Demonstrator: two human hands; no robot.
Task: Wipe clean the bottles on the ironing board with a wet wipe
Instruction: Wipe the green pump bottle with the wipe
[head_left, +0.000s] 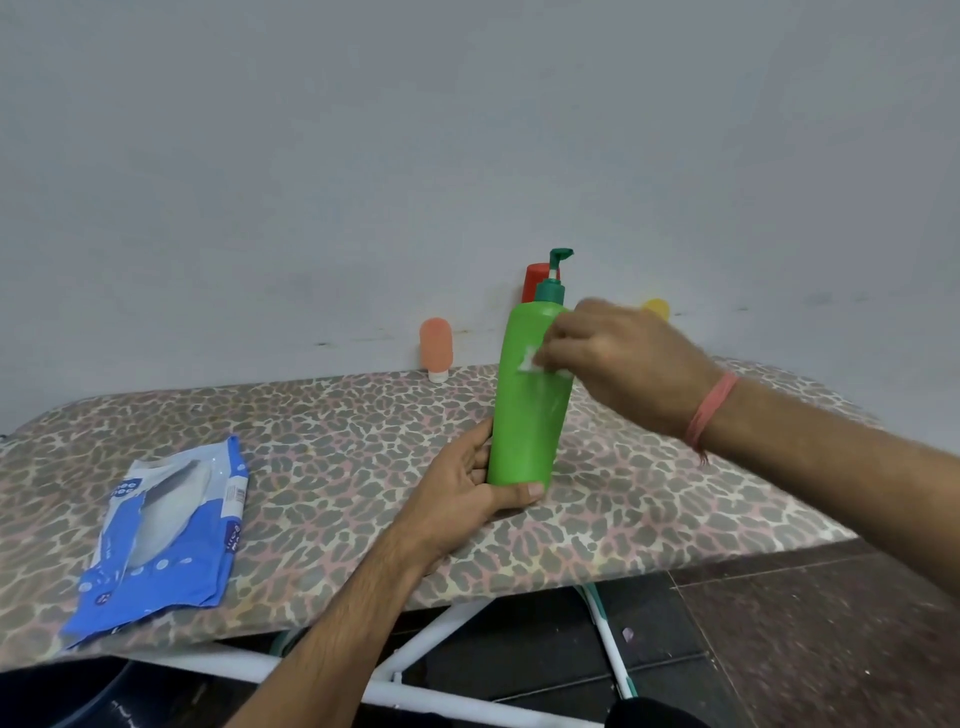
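A smooth, tall green pump bottle (524, 410) stands upright on the leopard-print padded ironing board (363, 457). The left hand (467, 493) curls round its base, thumb across the front. The right hand (618, 358), fingers (558, 348) bunched, pinches a crumpled white wipe (531, 362) against the bottle's upper side. A glossy blue wipes pack (166, 535) lies flat to the left. Behind, by the wall, stand a peach tube (435, 345), a red bottle (535, 280) and a yellow one (657, 307), the last two partly hidden.

pump bottle (524, 405) on ironing board (322, 431) — wipes pack (166, 530) left

Smooth plastic bottle (524, 410), printed cloth board (337, 441)
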